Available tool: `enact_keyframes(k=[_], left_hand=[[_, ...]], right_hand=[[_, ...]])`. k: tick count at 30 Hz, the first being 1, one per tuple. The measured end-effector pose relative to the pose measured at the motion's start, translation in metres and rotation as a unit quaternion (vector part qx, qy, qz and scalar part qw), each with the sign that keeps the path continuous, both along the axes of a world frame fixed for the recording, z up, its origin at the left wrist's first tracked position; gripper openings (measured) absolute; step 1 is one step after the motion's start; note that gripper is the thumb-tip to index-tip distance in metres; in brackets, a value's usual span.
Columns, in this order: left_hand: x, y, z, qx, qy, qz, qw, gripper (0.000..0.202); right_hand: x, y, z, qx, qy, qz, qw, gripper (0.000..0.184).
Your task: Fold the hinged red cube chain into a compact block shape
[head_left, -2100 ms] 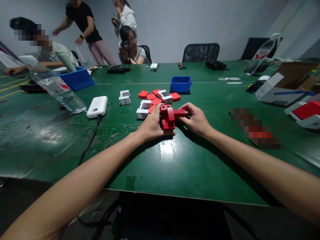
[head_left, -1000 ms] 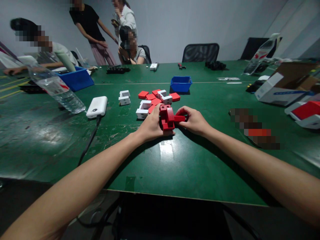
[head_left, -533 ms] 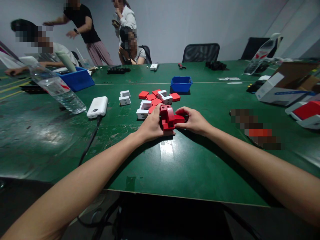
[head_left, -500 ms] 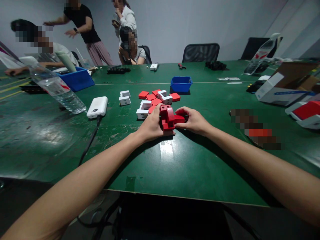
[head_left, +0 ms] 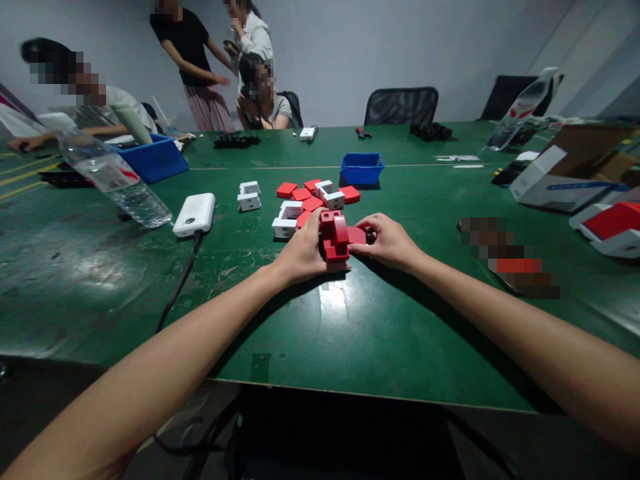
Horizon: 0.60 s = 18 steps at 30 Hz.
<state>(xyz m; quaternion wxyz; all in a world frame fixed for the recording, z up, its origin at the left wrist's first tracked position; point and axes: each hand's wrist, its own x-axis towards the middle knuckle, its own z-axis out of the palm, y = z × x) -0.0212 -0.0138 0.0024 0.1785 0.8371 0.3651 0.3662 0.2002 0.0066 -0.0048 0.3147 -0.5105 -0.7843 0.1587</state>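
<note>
My left hand (head_left: 301, 252) is closed around a dark red plastic bracket (head_left: 335, 239) with a curved top and two small holes, just above the green table. Between the thumb and fingers of my right hand (head_left: 389, 239) is a flat red plastic piece (head_left: 357, 235). Its left edge meets the bracket's right side; whether it sits inside the bracket cannot be made out. Just beyond my hands lie several flat red pieces (head_left: 313, 204), together with white U-shaped brackets (head_left: 286, 225). One more white bracket (head_left: 249, 200) stands apart to the left.
A blue bin (head_left: 362, 169) stands behind the pieces. To the left are a cabled white power bank (head_left: 195, 215) and a tilted water bottle (head_left: 113, 177). A cardboard box (head_left: 555, 175) is at the right, with a pixelated object (head_left: 510, 259) nearer. Several people occupy the far side.
The flat red piece in my right hand has turned so more of its broad face shows. My left hand and the bracket stay put. A standing person at the back has shifted right.
</note>
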Motion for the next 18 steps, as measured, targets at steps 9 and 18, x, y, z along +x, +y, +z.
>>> enact_keyframes(k=[9,18], left_hand=[[-0.0008,0.0008,-0.0017,0.005,-0.002,-0.002,1.000,0.102],[-0.0006,-0.0003,-0.0003,0.001,-0.003,-0.005,1.000,0.101]], right_hand=[[-0.0023,-0.0041,-0.0020,-0.025,0.122,0.001,0.992,0.052],[-0.0011,-0.0001,-0.0052,-0.032,0.151,0.016,0.988,0.042]])
